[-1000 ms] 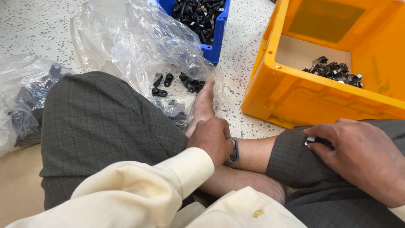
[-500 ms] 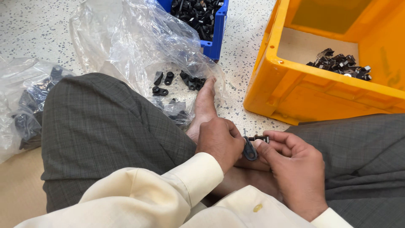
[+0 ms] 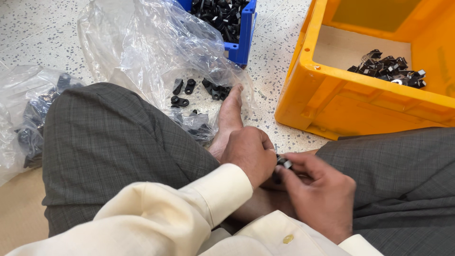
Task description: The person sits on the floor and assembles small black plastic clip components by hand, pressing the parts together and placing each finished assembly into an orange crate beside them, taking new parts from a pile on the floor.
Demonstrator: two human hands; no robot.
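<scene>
Small black clip part (image 3: 284, 163): pinched over the lap between closed fingertips of left hand (image 3: 250, 152) and right hand (image 3: 322, 199), both steadying it; loose black clips (image 3: 199, 90) on clear plastic bag (image 3: 151, 52), more in orange crate (image 3: 360, 99).

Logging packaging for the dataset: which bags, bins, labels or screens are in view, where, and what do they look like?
Clear plastic bag: crumpled, floor top centre, loose black parts on it.
Second clear bag: far left, dark parts inside.
Blue bin: top centre, black parts.
Orange crate: right, open, few black parts.
No labels or screens visible.
</scene>
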